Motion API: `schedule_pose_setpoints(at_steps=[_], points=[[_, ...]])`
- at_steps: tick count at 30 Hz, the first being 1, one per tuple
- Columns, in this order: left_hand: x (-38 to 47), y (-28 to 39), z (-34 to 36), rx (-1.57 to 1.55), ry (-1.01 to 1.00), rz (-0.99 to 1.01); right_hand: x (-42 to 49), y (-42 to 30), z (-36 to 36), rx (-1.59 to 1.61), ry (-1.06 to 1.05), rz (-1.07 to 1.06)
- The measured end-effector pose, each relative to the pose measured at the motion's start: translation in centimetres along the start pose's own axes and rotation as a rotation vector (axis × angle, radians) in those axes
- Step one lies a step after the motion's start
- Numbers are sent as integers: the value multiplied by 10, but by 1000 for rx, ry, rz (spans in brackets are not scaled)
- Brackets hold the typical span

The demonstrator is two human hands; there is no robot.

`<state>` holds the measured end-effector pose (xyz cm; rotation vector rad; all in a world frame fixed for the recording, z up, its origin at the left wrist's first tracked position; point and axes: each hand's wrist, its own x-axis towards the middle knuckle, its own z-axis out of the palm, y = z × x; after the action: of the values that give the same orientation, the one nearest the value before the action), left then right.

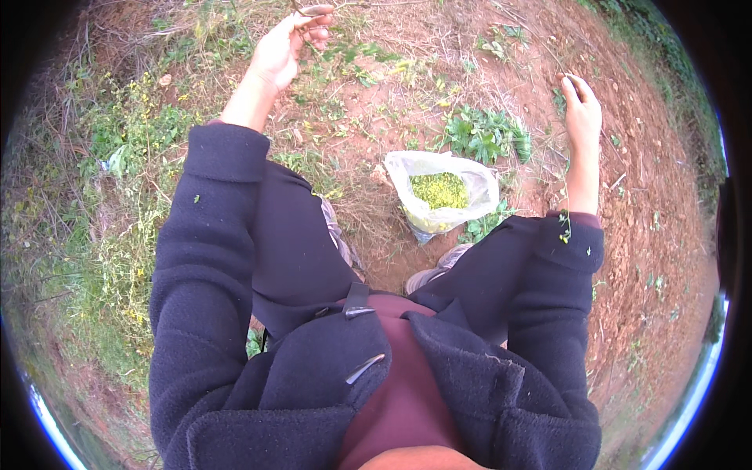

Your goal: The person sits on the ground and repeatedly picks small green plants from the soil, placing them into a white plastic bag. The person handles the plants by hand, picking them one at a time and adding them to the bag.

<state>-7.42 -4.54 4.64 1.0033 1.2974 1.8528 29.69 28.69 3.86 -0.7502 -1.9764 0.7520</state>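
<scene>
My left hand [288, 50] is raised at the top of the view, its fingers bent around a thin brown plant stem [302, 9]. Blurred green leaves [364, 53] and a yellow flower tip [402, 66] show just right of it. On the other side, my right hand [583, 108] hangs over bare soil with thumb and fingers close together; whether something thin is between them is unclear. A sprig with small yellow buds [564, 226] lies against my right cuff. Between my feet stands a translucent plastic bag [402, 170], its mouth wide, holding many small yellow-green flower heads [440, 190].
A low leafy green plant [484, 134] grows just beyond the bag. Tangled yellow-flowered weeds [132, 111] cover the ground on my left. Reddish soil [640, 223] with stones and dry stalks spreads to my right. My shoes [432, 276] flank the bag.
</scene>
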Motion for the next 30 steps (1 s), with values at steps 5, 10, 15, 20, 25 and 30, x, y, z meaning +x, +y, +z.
schedule_pose_setpoints(at_steps=[5,10,15,20,25,30], points=[[0,-6,3,74,97,-62,37,9,-1,-659,148,-186],[3,-17,1,110,238,-76,36,-25,-13,-483,222,-21],[13,-23,-4,128,424,-117,15,-106,-40,-26,359,-112],[17,-23,6,54,451,-58,-22,-167,-32,251,273,-285],[18,-23,24,-68,472,-39,-81,-183,25,393,-307,-204],[15,-19,38,-3,507,21,-96,-170,93,481,-761,102]])
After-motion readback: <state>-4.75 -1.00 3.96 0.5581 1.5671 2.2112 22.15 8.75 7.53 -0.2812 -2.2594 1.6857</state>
